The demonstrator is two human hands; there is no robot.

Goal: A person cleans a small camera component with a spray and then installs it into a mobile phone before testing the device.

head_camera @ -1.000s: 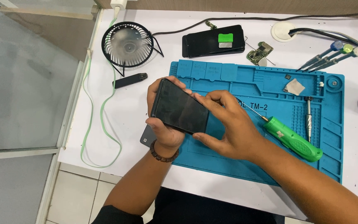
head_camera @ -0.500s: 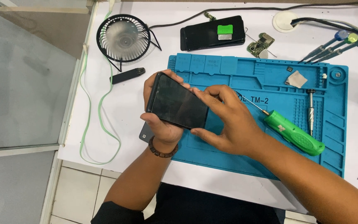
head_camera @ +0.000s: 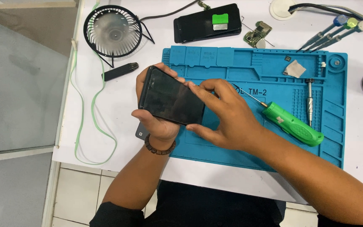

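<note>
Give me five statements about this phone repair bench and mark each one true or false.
1. The left hand grips a dark phone from below. True.
2. The right hand holds the green screwdriver. False: the screwdriver lies on the blue mat; the right hand touches the phone's edge.
3. A small black fan stands on the white table, left of the mat. True.
4. The left wrist wears a beaded bracelet. True.
5. A second phone lies on the mat. False: it lies on the table beyond the mat.
</note>
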